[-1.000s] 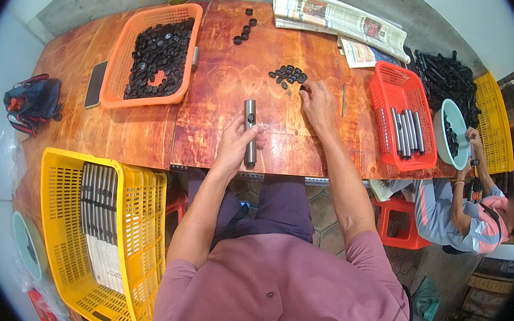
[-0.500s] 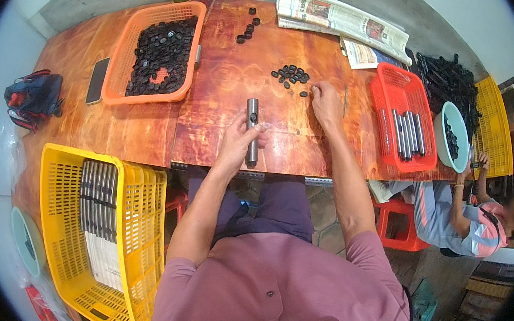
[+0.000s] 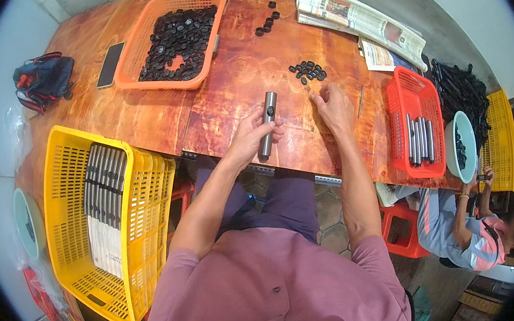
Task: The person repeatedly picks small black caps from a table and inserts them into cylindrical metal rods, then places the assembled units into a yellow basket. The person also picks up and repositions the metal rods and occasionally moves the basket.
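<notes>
My left hand [image 3: 253, 137] is closed round a short silver metal tube [image 3: 267, 122], held tilted over the table's near edge. A dark round spot shows on the tube's upper side. My right hand [image 3: 334, 107] is just right of and below a small pile of black oval caps [image 3: 309, 70]. Its thumb and fingertips are drawn together near the tabletop. Whatever lies between them, if anything, is hidden.
An orange basket [image 3: 129, 77] of black caps stands far left, beside a phone [image 3: 111, 65]. At left is a yellow crate [image 3: 68, 243] with metal tubes. A red basket [image 3: 400, 139] of tubes and a pale green bowl [image 3: 470, 153] stand right, near a co-worker [image 3: 465, 232].
The view has shifted, so the table appears further right. The single cap beside my right fingertips no longer shows, and those fingers have curled in. My left hand still grips the tube.
</notes>
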Demonstrator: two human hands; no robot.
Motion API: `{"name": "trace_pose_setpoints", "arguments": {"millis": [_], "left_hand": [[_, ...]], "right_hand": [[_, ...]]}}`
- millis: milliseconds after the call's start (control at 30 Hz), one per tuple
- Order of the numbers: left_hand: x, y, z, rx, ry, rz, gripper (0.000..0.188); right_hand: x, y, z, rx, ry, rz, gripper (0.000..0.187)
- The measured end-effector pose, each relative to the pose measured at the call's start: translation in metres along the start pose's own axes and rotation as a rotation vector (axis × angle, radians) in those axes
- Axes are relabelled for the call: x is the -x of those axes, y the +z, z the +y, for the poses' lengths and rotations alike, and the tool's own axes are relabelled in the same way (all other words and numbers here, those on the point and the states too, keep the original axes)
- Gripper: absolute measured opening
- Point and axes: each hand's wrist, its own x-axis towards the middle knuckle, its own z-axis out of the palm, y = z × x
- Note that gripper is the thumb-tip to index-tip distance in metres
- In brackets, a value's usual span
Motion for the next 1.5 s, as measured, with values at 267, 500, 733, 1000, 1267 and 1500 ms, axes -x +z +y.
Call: {"name": "trace_pose_setpoints", "arguments": {"millis": [267,500,733,1000,1267,1500], "left_hand": [[-0.001,0.000,-0.001,0.048,-0.012,-0.015,0.048],[-0.001,-0.002,-0.003,0.047,0.000,-0.028,0.049],[-0.001,-0.004,-0.004,0.045,0.027,-0.067,0.053],[0.003,0.004,-0.002,-0.018,0.116,-0.053,0.060],[0.004,-0.001,-0.007,0.047,0.083,-0.073,0.050],[0.016,0.014,0.010,0.014,-0.127,0.113,0.019]], "right_hand": [[0.007,-0.014,0.005,-0.045,-0.053,-0.166,0.029],[0.011,-0.014,0.006,0.009,-0.073,-0.154,0.024],[0.053,-0.015,-0.054,-0.405,-0.336,-0.101,0.021],[0.061,0.006,-0.072,-0.224,-0.645,0.029,0.023],[0.065,0.013,-0.067,-0.175,-0.745,0.150,0.022],[0.080,0.021,-0.059,-0.507,-0.535,0.094,0.021]]}}
